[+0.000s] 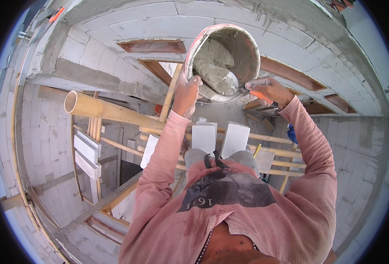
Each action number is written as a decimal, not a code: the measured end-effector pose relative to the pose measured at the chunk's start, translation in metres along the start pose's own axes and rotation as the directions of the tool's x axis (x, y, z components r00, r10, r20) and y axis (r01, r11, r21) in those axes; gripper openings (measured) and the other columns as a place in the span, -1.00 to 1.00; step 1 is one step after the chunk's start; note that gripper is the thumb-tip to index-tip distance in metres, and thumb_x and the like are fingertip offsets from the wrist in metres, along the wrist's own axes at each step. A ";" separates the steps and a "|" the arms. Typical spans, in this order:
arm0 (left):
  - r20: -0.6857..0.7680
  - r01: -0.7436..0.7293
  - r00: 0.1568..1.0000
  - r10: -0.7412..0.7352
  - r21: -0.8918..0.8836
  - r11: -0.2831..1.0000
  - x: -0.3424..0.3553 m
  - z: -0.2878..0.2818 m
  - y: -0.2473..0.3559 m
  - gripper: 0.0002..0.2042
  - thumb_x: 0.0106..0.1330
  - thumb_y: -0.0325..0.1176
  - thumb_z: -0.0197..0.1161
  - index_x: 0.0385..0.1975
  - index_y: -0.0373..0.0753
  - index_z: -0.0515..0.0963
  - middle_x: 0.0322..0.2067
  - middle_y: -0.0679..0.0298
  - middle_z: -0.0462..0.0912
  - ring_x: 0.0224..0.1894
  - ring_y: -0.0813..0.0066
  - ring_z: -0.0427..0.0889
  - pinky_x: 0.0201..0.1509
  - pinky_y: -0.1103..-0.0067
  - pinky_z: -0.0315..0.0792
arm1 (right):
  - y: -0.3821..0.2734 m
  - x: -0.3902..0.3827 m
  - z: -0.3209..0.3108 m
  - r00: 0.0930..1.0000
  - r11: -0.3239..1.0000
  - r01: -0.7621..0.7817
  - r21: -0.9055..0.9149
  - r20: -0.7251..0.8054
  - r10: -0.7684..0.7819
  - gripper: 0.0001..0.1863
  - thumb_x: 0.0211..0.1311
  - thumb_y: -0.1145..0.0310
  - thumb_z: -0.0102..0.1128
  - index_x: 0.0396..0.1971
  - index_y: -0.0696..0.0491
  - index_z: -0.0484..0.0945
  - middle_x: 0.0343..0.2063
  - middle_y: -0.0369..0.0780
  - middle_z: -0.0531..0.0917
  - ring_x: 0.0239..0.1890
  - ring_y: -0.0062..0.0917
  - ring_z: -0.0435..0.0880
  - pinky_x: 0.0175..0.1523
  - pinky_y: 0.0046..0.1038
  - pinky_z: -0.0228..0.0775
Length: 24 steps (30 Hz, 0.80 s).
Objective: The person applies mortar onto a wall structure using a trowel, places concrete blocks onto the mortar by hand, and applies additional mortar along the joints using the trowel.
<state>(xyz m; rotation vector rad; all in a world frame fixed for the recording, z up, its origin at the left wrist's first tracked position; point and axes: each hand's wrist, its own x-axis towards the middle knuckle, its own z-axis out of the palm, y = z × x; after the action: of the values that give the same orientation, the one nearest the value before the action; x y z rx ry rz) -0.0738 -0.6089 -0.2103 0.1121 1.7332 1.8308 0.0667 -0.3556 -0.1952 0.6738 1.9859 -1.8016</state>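
At upper centre, a bucket (250, 53) of mortar (215, 52), probably heavy but rigid, is best held by its rim (195, 42), which the left hand (187, 95) grips; the right hand (272, 91) clasps a trowel (232, 84).

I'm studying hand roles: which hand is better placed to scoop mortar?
Probably the right hand: it grips the orange-handled trowel, whose blade is inside the bucket, while the left hand is busy holding that bucket.
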 end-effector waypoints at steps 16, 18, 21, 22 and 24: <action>0.149 0.137 0.986 -0.075 -0.467 0.874 0.028 0.009 0.073 -0.82 0.22 -0.56 0.04 -0.19 -0.40 0.35 -0.11 -0.03 0.48 -0.04 -0.06 0.63 0.17 0.04 0.57 | -0.187 -0.069 -0.232 0.536 0.503 0.139 -0.853 -0.362 -0.762 -0.54 0.38 -0.14 0.09 -0.25 -0.02 0.68 -0.74 -0.37 0.41 -0.73 -0.73 0.33 -0.61 -0.55 0.12; 0.192 0.114 0.981 -0.020 -0.492 0.863 0.024 0.015 0.075 -0.78 0.20 -0.57 0.04 -0.15 -0.42 0.34 -0.06 -0.05 0.47 -0.01 -0.06 0.61 0.18 0.02 0.56 | -0.204 -0.077 -0.257 0.548 0.394 0.184 -0.901 -0.239 -0.802 -0.55 0.38 0.05 0.11 0.03 0.11 0.61 -0.03 -0.09 0.69 0.04 -0.22 0.62 0.25 -0.26 0.35; 0.232 0.167 0.971 -0.058 -0.487 0.857 0.030 0.023 0.069 -0.72 0.20 -0.57 0.04 -0.08 -0.44 0.32 -0.03 -0.06 0.45 0.03 -0.07 0.59 0.19 0.01 0.54 | -0.183 -0.038 -0.338 0.547 -0.415 -0.178 -0.892 0.261 -0.795 -0.59 0.36 0.08 0.11 0.02 0.06 0.62 -0.01 -0.14 0.68 0.04 -0.21 0.62 0.22 -0.25 0.38; 0.183 0.146 0.981 -0.060 -0.506 0.850 0.027 0.009 0.063 -0.66 0.20 -0.57 0.04 -0.01 -0.45 0.28 -0.01 -0.07 0.44 0.04 -0.09 0.59 0.19 0.01 0.55 | -0.198 -0.014 -0.293 0.566 -0.156 -0.150 -0.976 0.044 -0.823 -0.60 0.35 0.09 0.11 0.03 0.03 0.62 0.02 -0.15 0.67 0.06 -0.20 0.61 0.22 -0.23 0.38; 0.147 0.135 0.987 -0.071 -0.489 0.862 0.023 0.000 0.055 -0.68 0.21 -0.58 0.05 -0.02 -0.47 0.28 -0.01 -0.09 0.43 0.04 -0.10 0.58 0.19 0.00 0.54 | -0.224 -0.009 -0.218 0.586 0.118 -0.157 -0.980 -0.189 -0.788 -0.60 0.35 0.10 0.11 0.04 0.01 0.62 0.05 -0.16 0.65 0.09 -0.19 0.59 0.22 -0.22 0.38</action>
<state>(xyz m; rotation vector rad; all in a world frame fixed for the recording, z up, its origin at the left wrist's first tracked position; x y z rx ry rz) -0.1123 -0.5956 -0.1664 -0.0758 1.1118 2.0796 -0.0464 -0.1544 0.0163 0.3859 3.4311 0.2460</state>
